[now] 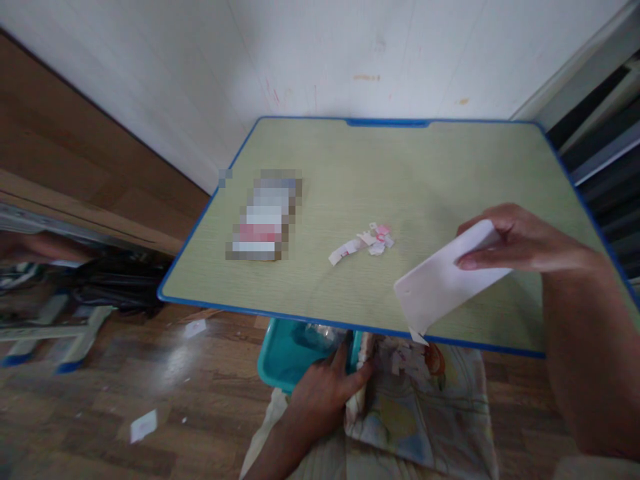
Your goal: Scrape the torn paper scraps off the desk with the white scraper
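Observation:
In my right hand [525,240] is a flat white rectangular piece [445,280], like a stiff card or thin box, pinched between thumb and fingers and tilted over the table's front right. A small torn paper scrap [418,337] is at its lower corner, by the table edge. Below the table, my left hand [323,393] grips the edge of a patterned cloth [415,420], beside the rim of a teal bin [280,373]. Paper scraps lie on the cloth. A small heap of torn paper pieces [377,239] rests mid-table.
The pale green table [450,160] has a blue rim and stands against a white wall. A blurred-out rectangular item [263,217] lies on its left. Paper pieces [144,427] are scattered on the wooden floor. Another person's arm [50,247] shows at far left, near a black bag [120,283].

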